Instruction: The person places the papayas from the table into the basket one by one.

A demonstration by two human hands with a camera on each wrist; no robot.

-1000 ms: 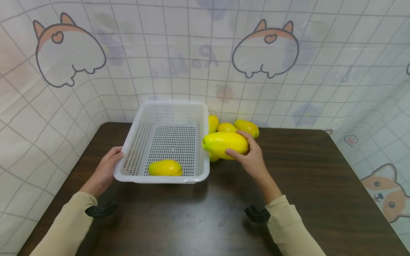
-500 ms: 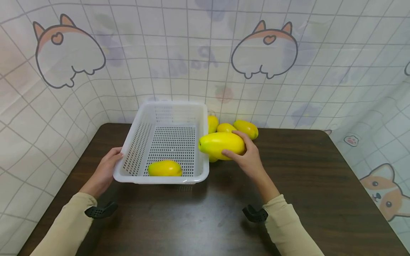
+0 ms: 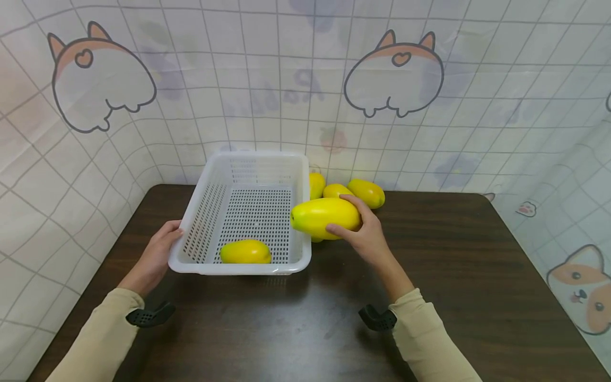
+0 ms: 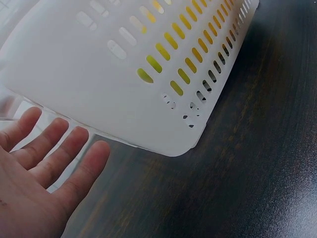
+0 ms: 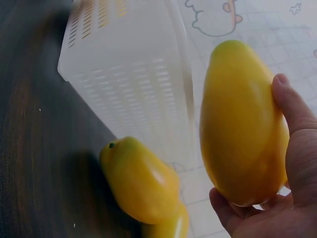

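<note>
My right hand (image 3: 365, 231) grips a large yellow papaya (image 3: 321, 216), greenish at its tip, held up with the tip over the right rim of a white plastic basket (image 3: 307, 233). The right wrist view shows thumb and fingers around the wide end of the papaya (image 5: 240, 124). My left hand (image 3: 155, 254) holds the basket's left rim; in the left wrist view, its fingers (image 4: 52, 134) reach under the rim, and the thumb is mostly hidden. Another papaya (image 3: 245, 251) lies inside the basket near its front wall, partly visible through the slots in the left wrist view.
Several more papayas (image 3: 366, 193) lie on the dark wooden table (image 3: 458, 254) right of the basket, by the back wall. One papaya (image 5: 138, 181) beside the basket wall is partly hidden in the head view. A patterned cloth (image 3: 267, 79) hangs behind the table.
My right hand has moved slightly left with the papaya, bringing its tip from beside the basket's right rim to over it. My left hand and the basket have stayed in place.
</note>
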